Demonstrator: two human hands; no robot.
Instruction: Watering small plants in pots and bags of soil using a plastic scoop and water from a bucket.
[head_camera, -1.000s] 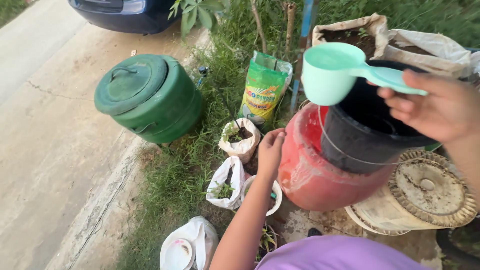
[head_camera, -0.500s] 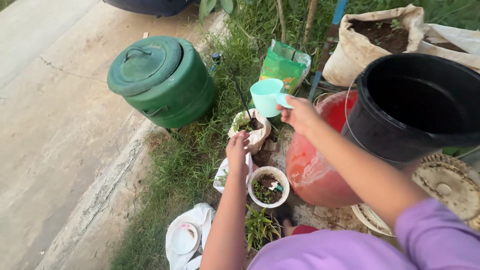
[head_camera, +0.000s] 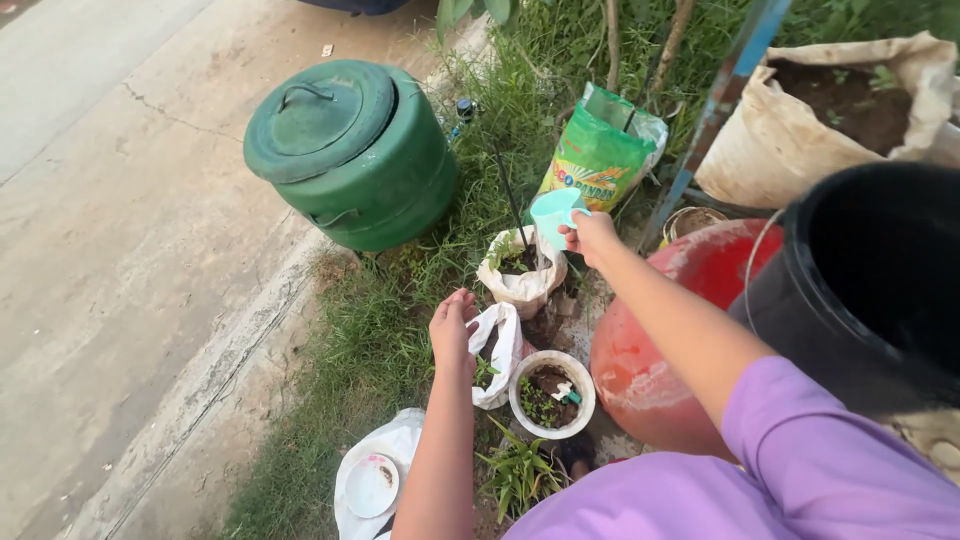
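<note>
Gripping the pale green plastic scoop (head_camera: 556, 215) by its handle, the right hand (head_camera: 592, 238) tips it directly above the nearer white seedling bag (head_camera: 527, 283). The left hand (head_camera: 452, 330), loosely open, rests on a second white bag (head_camera: 499, 352) just below.

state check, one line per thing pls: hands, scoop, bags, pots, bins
right hand: shut on scoop, raised over the bag
scoop: tilted over far white bag
far white bag: open, holds soil and seedling
left hand: touching near white bag
near white bag: open
white pot: upright, soil and sprouts inside
green bin: lidded
black bucket: open
</note>
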